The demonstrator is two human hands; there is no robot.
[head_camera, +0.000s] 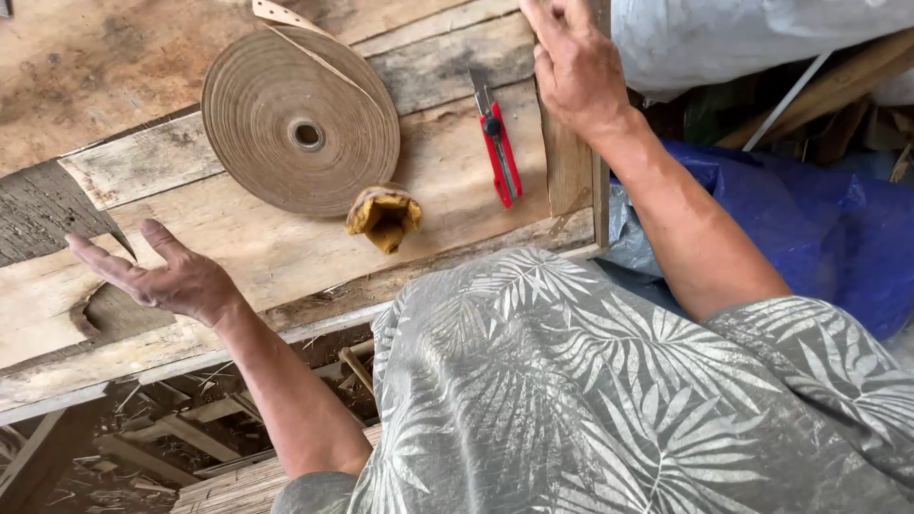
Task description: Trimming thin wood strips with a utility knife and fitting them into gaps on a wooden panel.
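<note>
Two bare hands hover over a rough plank workbench (286,252): the left hand (167,276) is open, palm up, holding nothing; the right hand (571,62) rests on an upright wooden slat (567,167), fingers loosely bent. Between them lie a large coil of veneer strip (300,119), a crumpled yellow rag (384,217), and a red utility knife (498,148).

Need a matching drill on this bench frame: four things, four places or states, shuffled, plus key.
Things
1. large coiled roll of tan veneer strip
2. red-handled utility knife
3. crumpled yellow-brown rag
4. left hand

Places or states
A. open, fingers spread, over the bench's left part
B. lying flat with a loose end trailing off the top
C. just below the roll's lower right edge
D. between the roll and the right hand

Pairs: 1-B, 2-D, 3-C, 4-A
</note>
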